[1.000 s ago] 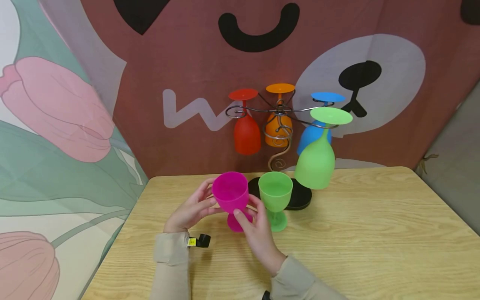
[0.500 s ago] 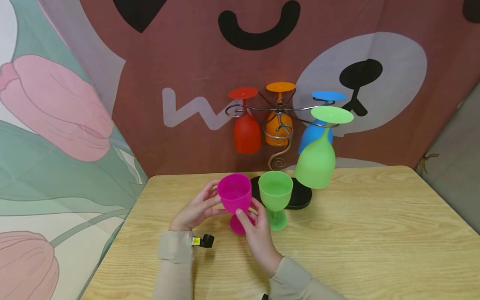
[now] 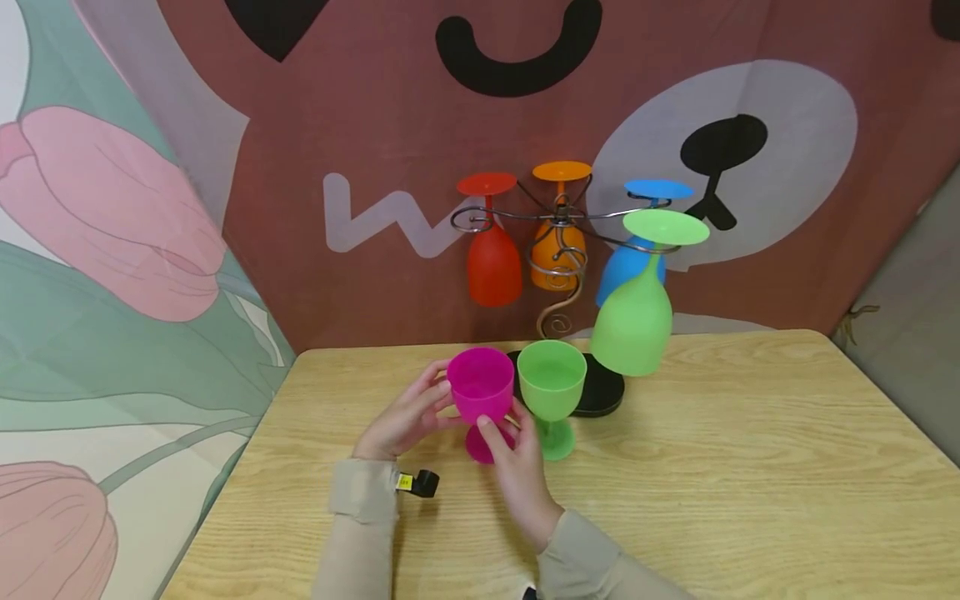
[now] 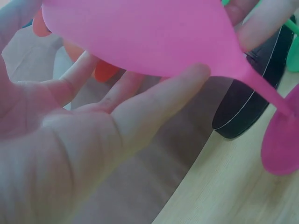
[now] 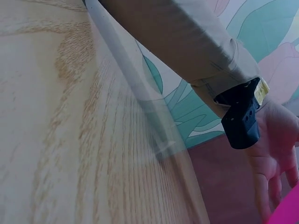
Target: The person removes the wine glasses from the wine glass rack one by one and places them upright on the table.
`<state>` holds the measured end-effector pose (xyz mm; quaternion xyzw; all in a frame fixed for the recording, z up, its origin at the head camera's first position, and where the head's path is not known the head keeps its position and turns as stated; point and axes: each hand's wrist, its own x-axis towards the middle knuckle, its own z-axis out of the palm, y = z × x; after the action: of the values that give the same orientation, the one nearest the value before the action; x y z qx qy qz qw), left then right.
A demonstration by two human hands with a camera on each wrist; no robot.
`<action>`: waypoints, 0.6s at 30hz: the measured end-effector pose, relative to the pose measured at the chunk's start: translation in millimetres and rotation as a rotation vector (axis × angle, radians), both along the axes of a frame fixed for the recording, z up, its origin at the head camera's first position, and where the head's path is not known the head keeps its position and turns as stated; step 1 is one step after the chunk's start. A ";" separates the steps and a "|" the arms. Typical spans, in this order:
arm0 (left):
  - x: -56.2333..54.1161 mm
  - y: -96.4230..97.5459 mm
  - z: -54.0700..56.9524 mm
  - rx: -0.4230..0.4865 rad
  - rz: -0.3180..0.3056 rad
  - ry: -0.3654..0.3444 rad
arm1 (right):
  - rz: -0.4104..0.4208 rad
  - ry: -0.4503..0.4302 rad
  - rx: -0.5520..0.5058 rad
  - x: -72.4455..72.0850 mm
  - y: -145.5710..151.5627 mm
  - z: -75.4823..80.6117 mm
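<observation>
A magenta goblet [image 3: 481, 392] is upright between both hands. My left hand [image 3: 401, 423] holds its bowl from the left; in the left wrist view the thumb lies against the bowl's near side and the other fingers pass behind it. My right hand [image 3: 521, 479] grips around the lower bowl and stem, thumb in front, some fingers hidden behind. Whether the goblet's foot [image 4: 282, 144] touches the table cannot be told. Just right of it stands a green goblet [image 3: 552, 387], upright on the table. In the right wrist view only the magenta goblet's edge [image 5: 287, 210] shows.
Behind stands a metal glass rack [image 3: 561, 218] on a black base [image 3: 603, 392]. Hanging upside down from it are a red goblet [image 3: 494, 271], an orange goblet [image 3: 553, 260], a blue goblet [image 3: 628, 271] and a light green goblet [image 3: 633, 325]. A printed cloth [image 3: 360, 292] backs the wooden table [image 3: 720, 483].
Both hands have shifted the magenta goblet right, closer to the standing green goblet; the left hand moved right with it. The hanging goblets keep their places on the rack.
</observation>
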<state>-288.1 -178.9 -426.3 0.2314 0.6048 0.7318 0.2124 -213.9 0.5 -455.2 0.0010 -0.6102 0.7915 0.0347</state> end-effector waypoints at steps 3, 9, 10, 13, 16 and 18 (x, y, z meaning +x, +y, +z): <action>-0.1 3.0 -0.2 -0.010 0.020 -0.013 | 0.000 -0.015 -0.006 -3.0 0.2 -2.7; -1.1 10.0 -1.8 0.029 0.053 -0.042 | -0.006 -0.002 -0.049 -6.3 1.2 -7.4; -1.1 11.0 -1.9 0.035 0.058 -0.048 | -0.008 -0.002 -0.057 -6.8 1.5 -7.9; -0.3 13.7 -1.3 0.042 0.077 -0.065 | -0.017 0.000 -0.064 -8.6 1.6 -8.8; 0.6 15.8 -0.3 0.041 0.095 -0.075 | -0.024 -0.004 -0.063 -10.4 1.3 -10.0; 1.1 17.0 0.3 0.039 0.103 -0.078 | -0.030 -0.006 -0.062 -11.4 1.2 -11.3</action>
<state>-286.9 -161.8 -426.0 0.1754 0.5928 0.7619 0.1930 -225.2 1.7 -466.5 -0.0113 -0.5852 0.8096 0.0447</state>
